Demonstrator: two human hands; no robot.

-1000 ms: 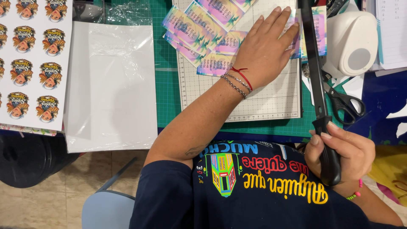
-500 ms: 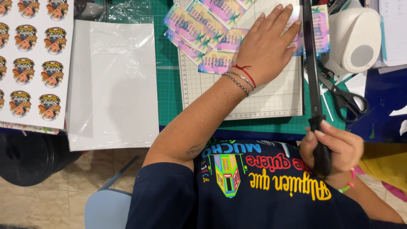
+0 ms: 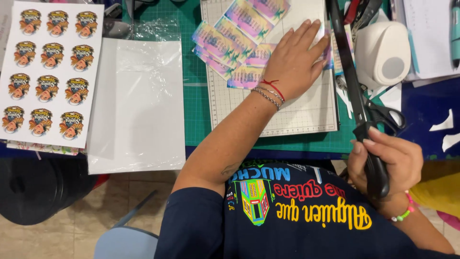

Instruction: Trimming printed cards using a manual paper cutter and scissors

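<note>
My left hand (image 3: 293,62) lies flat, fingers spread, on pastel printed cards on the white gridded base (image 3: 306,115) of a paper trimmer. More of these cards (image 3: 230,36) fan out to the left over the base's edge. My right hand (image 3: 385,160) is closed around the black handle of the trimmer's long blade arm (image 3: 349,72), which runs along the base's right side. The handle end sits off the table's front edge, near my body.
A green cutting mat (image 3: 196,110) lies under the trimmer. Left of it are a glossy white sheet (image 3: 139,105) and a sheet of round stickers (image 3: 48,72). Black-handled scissors (image 3: 385,115) and a white rounded punch (image 3: 383,52) sit right of the blade arm.
My right hand keeps its grip on the handle and has shifted only slightly. My left hand stays pressed on the cards.
</note>
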